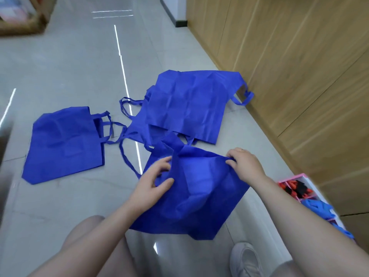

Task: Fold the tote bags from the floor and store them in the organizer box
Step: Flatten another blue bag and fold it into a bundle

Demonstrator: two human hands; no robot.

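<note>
A blue tote bag (pixel 197 196) lies spread on the grey floor right in front of me. My left hand (pixel 153 180) pinches its upper left edge between thumb and fingers. My right hand (pixel 245 162) grips the upper right corner with curled fingers. Another blue tote bag (pixel 65 142) lies flat at the left. Further back, a pile of blue tote bags (pixel 189 104) overlaps, handles trailing. The organizer box (pixel 305 176), pink and white, stands at the right by the wall and holds folded red-black and blue bags.
A wooden panelled wall (pixel 299 66) runs along the right side. My knee (pixel 87 236) and a white shoe (pixel 245 258) are at the bottom. A cardboard box (pixel 22 17) sits at the far left back.
</note>
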